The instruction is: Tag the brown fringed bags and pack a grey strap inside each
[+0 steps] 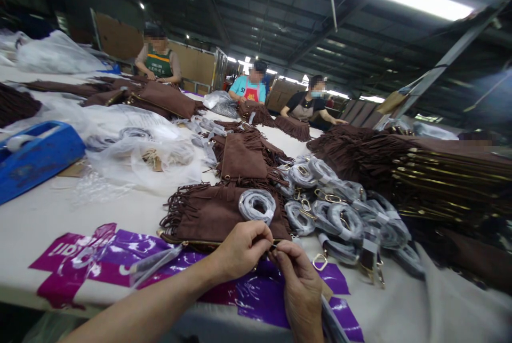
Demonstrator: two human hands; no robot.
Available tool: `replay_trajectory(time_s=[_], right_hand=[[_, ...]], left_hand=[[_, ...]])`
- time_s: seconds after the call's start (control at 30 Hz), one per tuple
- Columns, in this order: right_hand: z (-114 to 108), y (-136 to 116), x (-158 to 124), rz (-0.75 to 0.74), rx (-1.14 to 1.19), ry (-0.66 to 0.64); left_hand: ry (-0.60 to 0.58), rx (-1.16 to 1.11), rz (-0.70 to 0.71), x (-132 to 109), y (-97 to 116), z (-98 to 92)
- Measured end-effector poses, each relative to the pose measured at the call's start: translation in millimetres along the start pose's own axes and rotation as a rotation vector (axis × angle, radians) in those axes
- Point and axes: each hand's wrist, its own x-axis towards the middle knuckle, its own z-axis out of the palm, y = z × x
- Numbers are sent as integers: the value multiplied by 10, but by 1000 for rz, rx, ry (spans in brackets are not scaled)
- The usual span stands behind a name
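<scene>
I have the fringed brown bag [208, 217] lying flat right in front of me on the bench [24, 247], its zipped edge toward me, seemingly so the zip end stays within easy reach. Over that edge, at the bag's right end, my hands work nearly touching. My right hand [299, 279] pinches a small dark piece [274, 246] between thumb and fingertips; my left hand [243, 249] has thumb and fingers pressed together just beside it, though I cannot tell what they grip. Meeting there probably gives me finer control.

A wrapped strap coil [246, 206] rests on top of the bag, likely parked to stay handy. More wrapped straps [348, 225] are heaped to the bag's right, presumably for quick picking. Glossy purple plastic [260, 297] lies under the bag's near edge, perhaps shielding it from the bench.
</scene>
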Motion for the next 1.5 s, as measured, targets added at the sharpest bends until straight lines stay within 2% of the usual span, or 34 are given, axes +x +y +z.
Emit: replay_trajectory(time_s=[0.57, 0.77, 0.93, 1.5], right_hand=[[22, -96, 12, -132, -132, -41], [9, -26, 27, 10, 80, 28], [0, 18, 15, 92, 155, 62], [0, 49, -2, 135, 184, 89]], left_hand=[[2, 2, -7, 4, 1, -6], [3, 41, 26, -2, -17, 26], [12, 89, 52, -21, -13, 81], [27, 111, 49, -29, -35, 98]])
